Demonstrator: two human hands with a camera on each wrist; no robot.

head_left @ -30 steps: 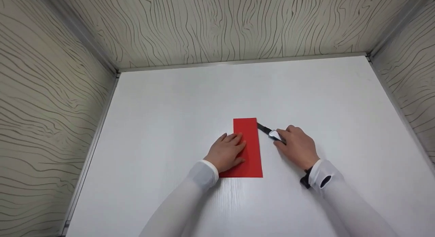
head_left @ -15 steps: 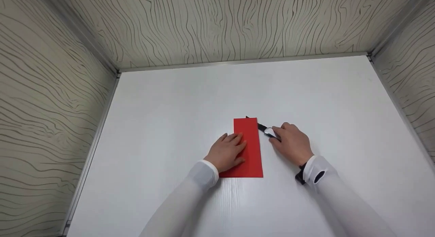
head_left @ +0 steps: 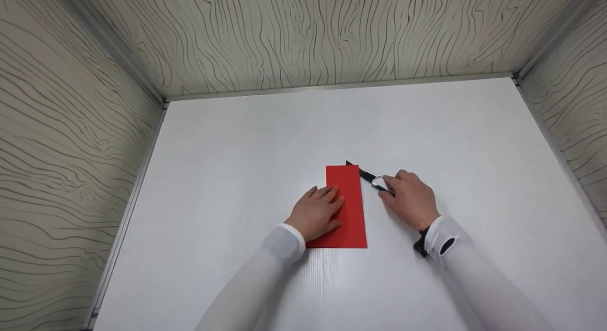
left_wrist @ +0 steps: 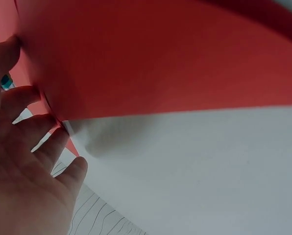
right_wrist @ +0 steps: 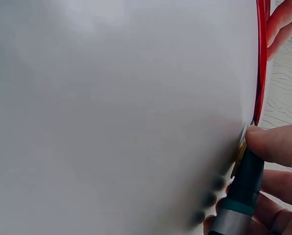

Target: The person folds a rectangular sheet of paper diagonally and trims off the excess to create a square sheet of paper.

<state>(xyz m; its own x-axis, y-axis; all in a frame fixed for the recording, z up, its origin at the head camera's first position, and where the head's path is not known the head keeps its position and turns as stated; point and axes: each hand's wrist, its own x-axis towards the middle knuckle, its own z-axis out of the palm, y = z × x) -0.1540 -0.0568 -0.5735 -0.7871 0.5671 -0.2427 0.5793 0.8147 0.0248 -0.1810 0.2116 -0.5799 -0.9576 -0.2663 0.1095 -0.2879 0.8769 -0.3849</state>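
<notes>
A folded sheet of red paper (head_left: 350, 212) lies on the white table. My left hand (head_left: 312, 215) rests spread on its left part, fingers pressing it down. With thumb and fingers my right hand (head_left: 411, 200) grips a utility knife (head_left: 367, 176) just right of the paper. The black blade slips between the paper's layers, hiding its middle; the tip sticks out past the far edge. In the right wrist view the knife's dark teal handle (right_wrist: 249, 174) shows under the thumb, beside the paper's red edge (right_wrist: 261, 63). In the left wrist view, red paper (left_wrist: 160, 58) spreads beside the fingers.
The white table (head_left: 237, 146) stretches around the paper on all sides. Wood-grain patterned panels (head_left: 303, 37) close it in at the back, left and right. A metal rail (head_left: 284, 90) runs along the back edge.
My right hand has moved left and away with the knife, then slightly back to the right. The blade tip, hidden before, now shows beyond the paper's far edge. The left hand stays still.
</notes>
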